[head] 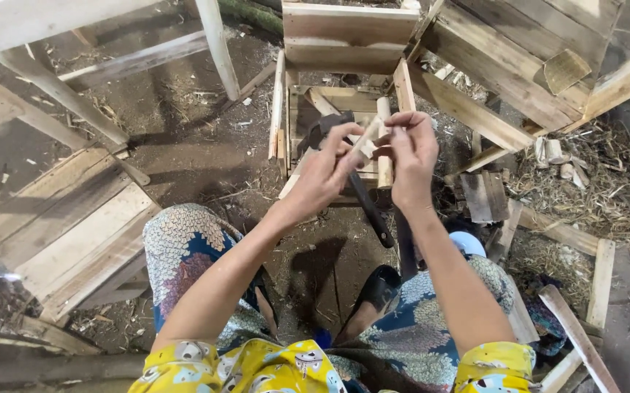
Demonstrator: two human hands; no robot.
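I'm pinching a small wooden peg (pixel 364 143) between my left hand (pixel 324 175) and right hand (pixel 411 154), above the open crate (pixel 329 109); it's looking light, stiff, best gripped at its ends.

Outdoor woodworking spot on a bare dirt floor (pixel 184 145), ringed by rough timber pieces.

Floor is dark packed earth, littered with chips and straw; dry straw heap (pixel 606 189) at 3 o'clock. Slatted wooden crate (pixel 75 233) lies at 9 o'clock. Pale timber frame (pixel 53 80) stands at 10 to 11 o'clock. Plank-built box (pixel 519 51) leans at 1 o'clock. Loose boards (pixel 584 320) lie at 4 o'clock. Light is even, with soft shadows.
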